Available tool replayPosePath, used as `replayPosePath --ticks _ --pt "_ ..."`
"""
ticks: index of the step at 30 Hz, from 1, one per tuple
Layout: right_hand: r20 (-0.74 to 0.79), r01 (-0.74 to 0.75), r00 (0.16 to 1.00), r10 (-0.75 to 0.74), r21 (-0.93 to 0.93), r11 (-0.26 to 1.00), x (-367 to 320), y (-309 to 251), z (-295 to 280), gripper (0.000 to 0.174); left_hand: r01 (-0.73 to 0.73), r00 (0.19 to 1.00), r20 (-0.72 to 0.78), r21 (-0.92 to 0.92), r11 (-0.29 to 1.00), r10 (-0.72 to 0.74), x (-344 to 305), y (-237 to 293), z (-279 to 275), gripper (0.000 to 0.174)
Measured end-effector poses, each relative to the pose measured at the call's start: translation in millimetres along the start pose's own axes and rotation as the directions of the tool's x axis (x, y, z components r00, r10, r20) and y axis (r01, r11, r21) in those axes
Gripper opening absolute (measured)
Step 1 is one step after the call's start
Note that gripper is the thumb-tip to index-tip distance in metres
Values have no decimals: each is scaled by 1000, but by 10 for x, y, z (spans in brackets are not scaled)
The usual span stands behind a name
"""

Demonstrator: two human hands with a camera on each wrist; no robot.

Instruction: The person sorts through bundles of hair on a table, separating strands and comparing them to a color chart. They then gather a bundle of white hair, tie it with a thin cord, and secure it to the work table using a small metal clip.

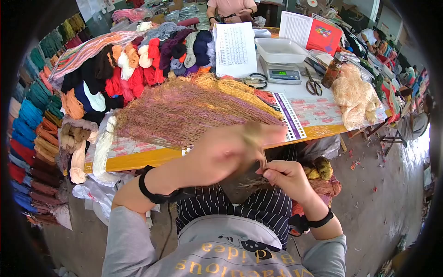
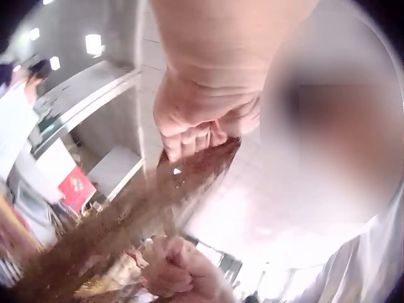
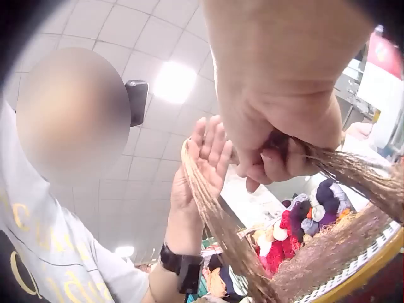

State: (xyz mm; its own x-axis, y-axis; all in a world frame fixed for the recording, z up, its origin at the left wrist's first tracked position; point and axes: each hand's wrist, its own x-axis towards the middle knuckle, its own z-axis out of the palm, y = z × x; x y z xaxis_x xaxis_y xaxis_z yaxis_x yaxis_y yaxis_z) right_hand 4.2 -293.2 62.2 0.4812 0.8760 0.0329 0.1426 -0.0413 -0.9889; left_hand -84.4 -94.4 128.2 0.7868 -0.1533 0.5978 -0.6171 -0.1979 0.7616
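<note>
Brownish-pink yarn runs between my two hands, close in front of my body. My left hand (image 1: 219,152), blurred in the head view, is raised over the table's front edge. In the right wrist view its fingers (image 3: 211,148) are straight, and a loop of yarn (image 3: 218,224) hangs over the hand. Lower and to the right, my right hand (image 1: 290,179) pinches a thin strand of yarn (image 1: 262,161); from the right wrist, its fingers look curled round the yarn. A wide spread of mauve-brown yarn (image 1: 184,108) lies on the table beyond both hands.
Colourful skeins (image 1: 134,69) are piled at the back left. A digital scale (image 1: 281,74) bears a white tray (image 1: 281,48), with scissors (image 1: 314,83) and a brown bottle (image 1: 332,71) to its right. A punched card strip (image 1: 290,117) lies near the front edge. Another person (image 1: 233,9) sits opposite.
</note>
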Motion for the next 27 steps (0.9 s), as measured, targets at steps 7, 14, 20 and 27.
replayPosePath --ticks 7,14,20,27 --pt "-101 321 910 -403 -444 836 49 -133 32 15 -158 778 340 920 359 -528 82 260 -19 19" --pt "-79 408 861 -502 -484 774 75 -121 96 14 936 234 756 -5 353 -611 -54 -145 -156 11" --pt "-200 283 906 -373 -369 885 -3 122 -145 12 728 644 405 -62 683 -649 -22 37 -224 23" --pt "-247 252 903 -352 -359 899 -88 264 -378 36 580 809 98 -289 762 -579 107 186 -299 21"
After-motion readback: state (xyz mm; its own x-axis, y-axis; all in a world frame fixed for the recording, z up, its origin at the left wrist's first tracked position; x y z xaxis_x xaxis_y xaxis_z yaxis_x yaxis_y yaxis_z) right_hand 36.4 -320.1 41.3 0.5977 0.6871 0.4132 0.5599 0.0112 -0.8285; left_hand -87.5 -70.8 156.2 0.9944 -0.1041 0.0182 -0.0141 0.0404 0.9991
